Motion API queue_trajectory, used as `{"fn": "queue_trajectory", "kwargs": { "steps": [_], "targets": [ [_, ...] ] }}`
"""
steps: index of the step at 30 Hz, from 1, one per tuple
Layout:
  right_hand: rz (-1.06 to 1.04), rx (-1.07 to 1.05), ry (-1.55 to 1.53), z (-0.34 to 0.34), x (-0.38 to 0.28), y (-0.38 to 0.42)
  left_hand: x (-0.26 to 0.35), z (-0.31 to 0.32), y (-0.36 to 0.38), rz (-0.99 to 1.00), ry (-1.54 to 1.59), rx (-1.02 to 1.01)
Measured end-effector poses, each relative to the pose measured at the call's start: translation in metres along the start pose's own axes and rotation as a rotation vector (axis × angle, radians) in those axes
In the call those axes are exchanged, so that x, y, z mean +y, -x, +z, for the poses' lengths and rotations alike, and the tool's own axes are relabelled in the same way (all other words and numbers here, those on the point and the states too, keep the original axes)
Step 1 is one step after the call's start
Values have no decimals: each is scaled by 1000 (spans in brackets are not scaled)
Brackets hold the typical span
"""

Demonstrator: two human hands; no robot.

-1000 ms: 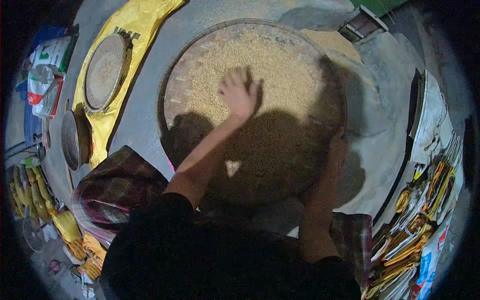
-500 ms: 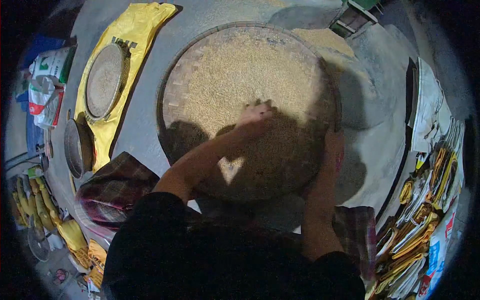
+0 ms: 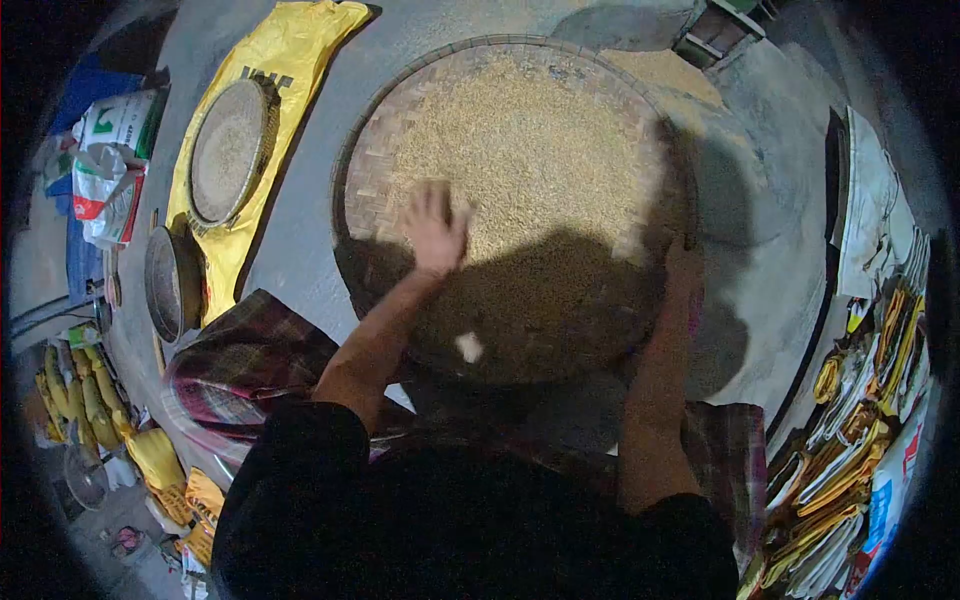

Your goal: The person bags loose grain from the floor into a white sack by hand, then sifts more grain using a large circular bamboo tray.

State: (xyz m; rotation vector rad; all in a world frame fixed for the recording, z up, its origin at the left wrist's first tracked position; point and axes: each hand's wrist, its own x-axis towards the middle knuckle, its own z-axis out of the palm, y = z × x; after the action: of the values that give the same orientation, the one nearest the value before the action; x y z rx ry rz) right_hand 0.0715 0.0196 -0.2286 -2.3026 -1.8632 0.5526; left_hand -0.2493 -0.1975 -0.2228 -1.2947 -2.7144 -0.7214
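A wide round woven bamboo tray (image 3: pixel 372 208) lies in front of me, its middle spread with yellowish grain (image 3: pixel 535 150). On the left part of the tray, at the edge of the grain, is my left hand (image 3: pixel 437 228), open, palm down and fingers apart. My right hand (image 3: pixel 683 265) grips the tray's right rim, its fingers mostly lost in shadow. My own shadow covers the near half of the tray, with a small bright patch of light in it.
A smaller round basket of pale grain (image 3: pixel 226 150) rests on a yellow sack (image 3: pixel 222 268) at left, beside a round sieve-like pan (image 3: pixel 170 285). Folded sacks (image 3: pixel 830 450) are piled at right. Loose grain (image 3: pixel 665 78) lies on the floor beyond the tray, near a green-and-grey frame (image 3: pixel 718 38).
My left hand has swept left from the tray's middle to its left part, and its fingers have spread. The right hand stays at the rim. The whole view has shifted slightly.
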Motion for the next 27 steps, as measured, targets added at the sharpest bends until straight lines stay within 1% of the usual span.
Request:
{"fn": "queue_trajectory", "kwargs": {
  "steps": [1,2,3,4,5,7,8,9,11,12,13,14,15,16,17,18,20,22,23,25,26,27],
  "targets": [
    [33,-23,8,-4,-4,3,10,8,16,87,-163,-67],
    [28,-24,5,2,0,2,22,22,36,98,-124,-123],
    [4,25,-18,11,7,-2,34,33,50,111,-83,-178],
    [-20,76,-42,14,9,-5,47,34,50,113,-82,-171],
    [-22,82,-46,15,11,-7,59,34,50,219,-18,-248],
    [-60,19,-34,11,12,-7,82,29,42,430,111,-403],
    [-63,25,-31,21,23,-12,87,31,35,481,147,-439],
    [-157,78,-12,40,41,-21,92,32,27,531,185,-477],
    [-254,133,17,25,32,-17,97,48,-11,587,158,-386],
    [-95,-34,-27,-21,-13,12,99,38,-30,629,1,-390],
    [70,-199,-71,-46,-36,28,97,25,-50,671,-157,-396],
    [77,-199,-66,-38,-29,22,92,23,-64,548,-178,-363],
    [105,-155,-43,-19,-16,8,85,23,-76,424,-201,-328],
    [132,-111,-22,-3,-4,-2,72,28,-84,324,-213,-305],
    [136,-115,-24,11,10,-7,56,30,-90,224,-228,-282],
    [-30,26,-9,24,23,-9,40,23,-94,191,-181,-295],
    [-190,164,6,29,29,-10,12,12,-97,161,-136,-313],
    [-79,-26,-10,14,20,-9,-7,7,-94,-57,201,-244],
    [-76,-32,-9,8,14,-5,-12,3,-93,-58,198,-249],
    [41,-15,-33,0,1,4,-11,-13,-96,-202,192,-221],
    [46,-14,-34,-1,1,4,-11,-17,-97,-227,181,-248],
    [66,-74,-20,-2,0,1,-2,-25,-101,-224,183,-250]
  ]
}}
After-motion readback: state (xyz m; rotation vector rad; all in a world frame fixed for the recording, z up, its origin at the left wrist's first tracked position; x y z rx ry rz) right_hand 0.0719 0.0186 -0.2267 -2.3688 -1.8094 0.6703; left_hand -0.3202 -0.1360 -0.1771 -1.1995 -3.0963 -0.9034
